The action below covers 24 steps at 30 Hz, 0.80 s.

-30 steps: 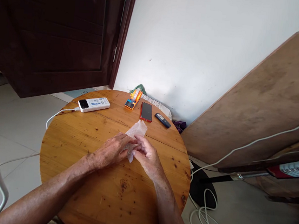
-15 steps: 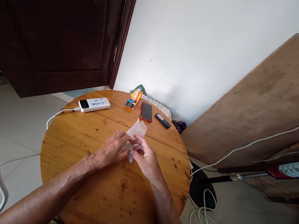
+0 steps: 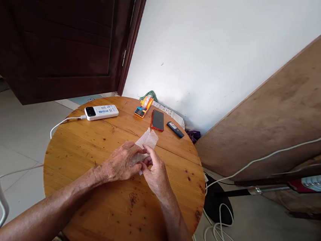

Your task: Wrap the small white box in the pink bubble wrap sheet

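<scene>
A piece of translucent bubble wrap (image 3: 148, 139) lies between my hands over the middle of the round wooden table (image 3: 86, 149). Its far end sticks out beyond my fingers. My left hand (image 3: 121, 160) comes in from the left, its fingers and thumb closed on the wrap's near part. From the right, my right hand (image 3: 155, 171) pinches the same wrap, thumb and fingertips curled close to my left thumb. A small bit of something clear peeks out below the fingertips. My fingers hide whatever else is inside the wrap.
Along the table's far side are an orange tape dispenser (image 3: 145, 105), a red-edged phone (image 3: 158, 120) and a dark blue handheld device (image 3: 175, 129). A white power bank (image 3: 101, 112) with a cable (image 3: 66, 119) lies at the left. A fan stand (image 3: 220, 202) and coiled cable are at right.
My thumbs and fingertips have drawn closer together at the wrap's near end. Less of the clear bit shows below them now.
</scene>
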Each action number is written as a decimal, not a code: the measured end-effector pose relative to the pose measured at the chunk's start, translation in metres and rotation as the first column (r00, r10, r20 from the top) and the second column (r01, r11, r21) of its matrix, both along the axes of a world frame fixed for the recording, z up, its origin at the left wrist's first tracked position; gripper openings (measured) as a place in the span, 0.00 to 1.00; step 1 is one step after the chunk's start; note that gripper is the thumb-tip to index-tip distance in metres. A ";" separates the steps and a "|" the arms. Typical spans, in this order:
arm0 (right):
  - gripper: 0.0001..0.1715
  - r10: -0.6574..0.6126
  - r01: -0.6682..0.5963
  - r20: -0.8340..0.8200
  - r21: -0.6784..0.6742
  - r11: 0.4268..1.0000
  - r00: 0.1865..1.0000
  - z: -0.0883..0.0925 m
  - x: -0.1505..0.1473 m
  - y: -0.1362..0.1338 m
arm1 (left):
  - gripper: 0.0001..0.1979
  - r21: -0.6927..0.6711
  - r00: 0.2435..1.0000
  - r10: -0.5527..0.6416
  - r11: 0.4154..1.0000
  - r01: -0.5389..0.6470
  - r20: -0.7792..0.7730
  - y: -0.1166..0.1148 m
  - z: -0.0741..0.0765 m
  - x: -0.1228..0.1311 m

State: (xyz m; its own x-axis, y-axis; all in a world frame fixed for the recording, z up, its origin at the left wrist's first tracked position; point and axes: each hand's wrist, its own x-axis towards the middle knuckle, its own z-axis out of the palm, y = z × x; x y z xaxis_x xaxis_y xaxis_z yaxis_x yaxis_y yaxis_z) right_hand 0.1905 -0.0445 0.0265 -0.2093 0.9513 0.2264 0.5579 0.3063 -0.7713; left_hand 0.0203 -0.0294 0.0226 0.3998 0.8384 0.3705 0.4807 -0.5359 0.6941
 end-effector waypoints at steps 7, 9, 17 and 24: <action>0.33 0.102 -0.101 -0.028 0.040 0.994 0.994 0.004 0.006 -0.001 | 0.09 0.034 0.999 0.011 0.999 -0.010 -0.038 0.001 -0.003 0.002; 0.34 0.120 -0.117 -0.041 0.055 0.992 0.992 0.004 0.007 -0.001 | 0.08 0.041 0.999 0.018 0.999 -0.016 -0.046 0.001 -0.003 0.002; 0.33 0.138 -0.135 -0.041 0.066 0.989 0.990 0.006 0.008 -0.001 | 0.05 0.065 0.995 0.046 0.997 -0.041 -0.083 0.002 -0.007 0.005; 0.31 0.124 -0.123 -0.023 0.047 0.991 0.992 0.007 0.008 -0.003 | 0.06 0.117 0.996 0.059 0.992 -0.051 -0.060 0.005 -0.014 0.008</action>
State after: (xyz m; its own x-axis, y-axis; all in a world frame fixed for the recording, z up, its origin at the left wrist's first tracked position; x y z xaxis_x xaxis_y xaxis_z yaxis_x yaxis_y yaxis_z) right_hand 0.1984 -0.0471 0.0334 -0.3182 0.9071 0.2755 0.4941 0.4067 -0.7684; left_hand 0.0283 -0.0247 0.0089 0.3801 0.8130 0.4411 0.5526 -0.5821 0.5966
